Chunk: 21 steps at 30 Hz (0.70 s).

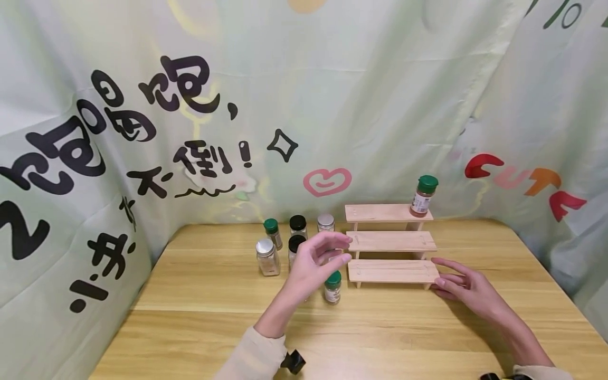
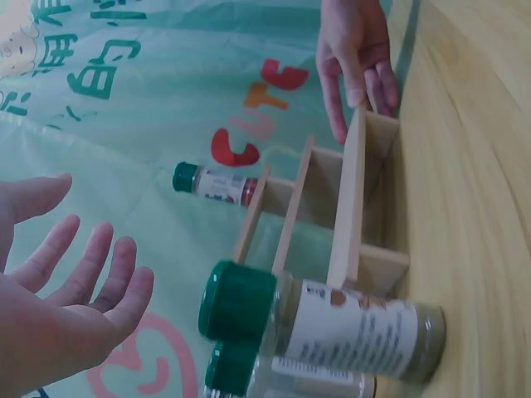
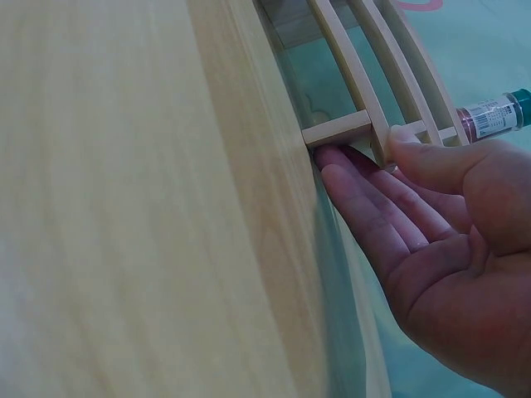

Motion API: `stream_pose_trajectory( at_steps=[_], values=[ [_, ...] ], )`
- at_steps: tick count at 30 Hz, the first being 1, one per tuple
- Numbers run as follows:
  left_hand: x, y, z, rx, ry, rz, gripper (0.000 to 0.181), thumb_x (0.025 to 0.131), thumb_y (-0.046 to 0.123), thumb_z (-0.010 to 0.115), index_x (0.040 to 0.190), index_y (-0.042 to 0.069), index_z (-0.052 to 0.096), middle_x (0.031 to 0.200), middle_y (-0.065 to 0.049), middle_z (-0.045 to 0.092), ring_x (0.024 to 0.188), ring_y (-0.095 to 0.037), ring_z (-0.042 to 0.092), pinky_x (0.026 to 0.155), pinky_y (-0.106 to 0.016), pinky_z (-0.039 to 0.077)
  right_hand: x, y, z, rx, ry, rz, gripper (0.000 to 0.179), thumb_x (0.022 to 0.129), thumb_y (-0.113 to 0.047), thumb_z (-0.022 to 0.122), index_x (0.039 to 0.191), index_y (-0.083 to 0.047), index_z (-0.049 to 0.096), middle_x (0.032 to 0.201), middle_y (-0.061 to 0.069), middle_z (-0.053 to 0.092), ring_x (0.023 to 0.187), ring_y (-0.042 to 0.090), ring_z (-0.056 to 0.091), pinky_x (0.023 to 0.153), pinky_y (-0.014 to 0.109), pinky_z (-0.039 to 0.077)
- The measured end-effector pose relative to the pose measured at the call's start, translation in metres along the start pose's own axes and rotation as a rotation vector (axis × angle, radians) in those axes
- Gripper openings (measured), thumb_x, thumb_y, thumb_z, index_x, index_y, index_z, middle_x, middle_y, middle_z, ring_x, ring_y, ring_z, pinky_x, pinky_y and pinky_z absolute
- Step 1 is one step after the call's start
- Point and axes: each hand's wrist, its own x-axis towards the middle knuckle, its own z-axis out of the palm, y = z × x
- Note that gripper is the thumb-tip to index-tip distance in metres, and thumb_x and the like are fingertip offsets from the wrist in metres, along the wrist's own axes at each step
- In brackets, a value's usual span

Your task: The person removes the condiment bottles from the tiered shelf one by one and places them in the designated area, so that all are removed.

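A three-tier wooden step rack stands on the table. On the right end of its top tier is a green-capped spice jar with reddish contents. My left hand hovers by the rack's left end, fingers loosely spread, holding nothing. Below that hand stands another green-capped jar, seen large in the left wrist view. My right hand is at the right end of the bottom tier. In the right wrist view its thumb touches the shelf edge and its fingers extend beside the leg.
Left of the rack stand several jars: a silver-capped one, a green-capped one, a black-capped one and another silver-capped one. My left hand partly hides a second black-capped jar. A printed curtain hangs behind the table.
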Motion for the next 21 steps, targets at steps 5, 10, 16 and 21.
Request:
stream_pose_trajectory(
  at_steps=[5,10,16,21],
  values=[
    [0.008,-0.001,0.012,-0.043,-0.027,0.03,0.032,0.095,-0.003,0.069,0.126,-0.005,0.062,0.126,-0.027,0.062,0.119,-0.05,0.057,0.104,-0.048,0.052,0.0,0.001,-0.001,0.013,-0.003,0.003,0.048,0.104,0.005,0.053,0.149,-0.012,0.052,0.113,0.002,0.075,0.101,0.019,0.073,0.084,0.032,0.061],
    [0.016,-0.005,0.024,-0.043,-0.019,0.01,0.034,0.095,-0.002,0.07,0.127,-0.003,0.061,0.127,-0.022,0.063,0.12,-0.043,0.06,0.104,-0.048,0.052,0.0,0.002,-0.002,0.001,0.002,0.013,0.048,0.104,0.005,0.053,0.149,-0.012,0.051,0.113,0.002,0.075,0.101,0.018,0.073,0.084,0.032,0.061],
    [0.028,-0.008,0.037,-0.077,0.019,-0.014,0.035,0.095,0.0,0.071,0.128,-0.002,0.062,0.128,-0.018,0.064,0.119,-0.042,0.061,0.102,-0.045,0.054,0.001,0.002,-0.002,-0.009,0.006,0.015,0.048,0.104,0.005,0.053,0.15,-0.009,0.05,0.113,0.001,0.075,0.101,0.018,0.073,0.084,0.032,0.061],
    [0.041,-0.008,0.047,-0.082,0.041,-0.012,0.036,0.095,0.003,0.072,0.129,0.0,0.063,0.128,-0.017,0.065,0.117,-0.033,0.064,0.102,-0.045,0.055,0.0,0.002,-0.002,-0.01,0.011,0.016,0.049,0.104,0.005,0.054,0.15,-0.009,0.05,0.113,0.001,0.075,0.101,0.017,0.073,0.084,0.032,0.061]
  ],
)
